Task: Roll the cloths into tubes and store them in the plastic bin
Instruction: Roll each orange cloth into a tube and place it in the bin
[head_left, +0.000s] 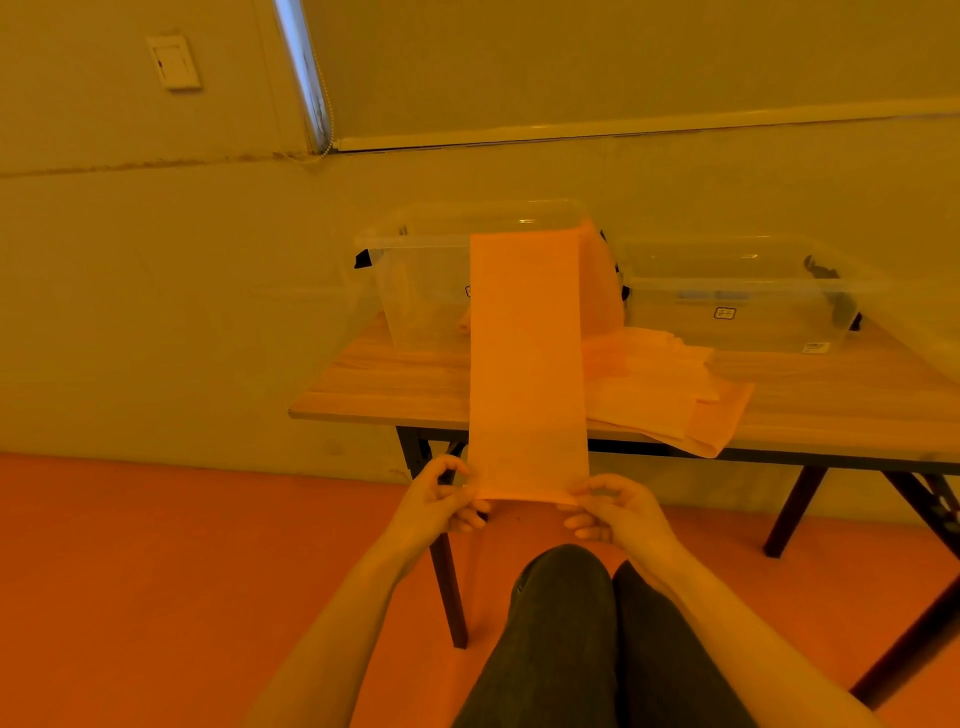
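Observation:
A long folded cloth (527, 364) runs from the rim of the left plastic bin (415, 249) across the table and off its front edge toward me. My left hand (441, 501) pinches its near left corner and my right hand (613, 512) pinches its near right corner, holding the strip taut above my knees. A pale roll-like shape stands inside the left bin near its left wall. A pile of several flat cloths (660, 395) lies on the table to the right of the strip. A second clear plastic bin (743, 296) stands at the back right.
The wooden folding table (379, 384) has dark legs beside and in front of my knees. Its front edge lies just beyond my hands. A wall stands close behind the bins. Open floor stretches to the left.

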